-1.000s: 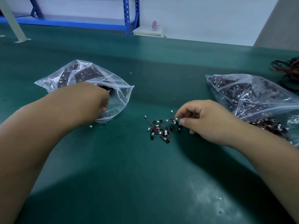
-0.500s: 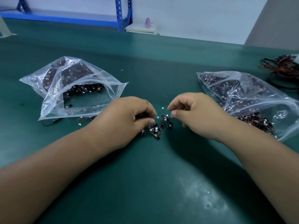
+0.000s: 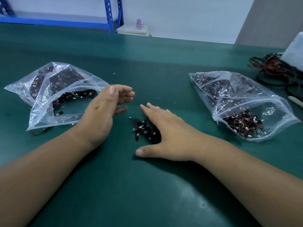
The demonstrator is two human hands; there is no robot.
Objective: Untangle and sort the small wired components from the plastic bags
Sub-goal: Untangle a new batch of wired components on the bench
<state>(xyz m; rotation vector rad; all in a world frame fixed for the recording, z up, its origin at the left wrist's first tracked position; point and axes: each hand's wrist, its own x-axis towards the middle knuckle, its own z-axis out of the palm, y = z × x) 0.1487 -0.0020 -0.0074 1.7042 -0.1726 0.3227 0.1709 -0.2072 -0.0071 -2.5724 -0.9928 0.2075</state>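
A small heap of black wired components (image 3: pixel 143 131) with red leads and white plugs lies on the green table, in the middle. My right hand (image 3: pixel 165 131) lies flat over the heap's right side, fingers spread, covering part of it. My left hand (image 3: pixel 105 112) hovers just left of the heap, fingers apart, holding nothing. A clear plastic bag (image 3: pixel 54 95) with dark components lies at the left, mouth toward me. A second clear bag (image 3: pixel 242 102) lies at the right, with tangled components spilling at its open mouth (image 3: pixel 244 126).
A bundle of black and red cables (image 3: pixel 273 69) lies at the far right beside a white object (image 3: pixel 295 51). A thin white stick (image 3: pixel 295 101) lies by the right bag. Blue shelving (image 3: pixel 113 13) stands behind the green table (image 3: pixel 147 185).
Both hands have opened: the pinching fingers have spread. My right hand now lies flat on the heap and my left has drawn back a little to the left.
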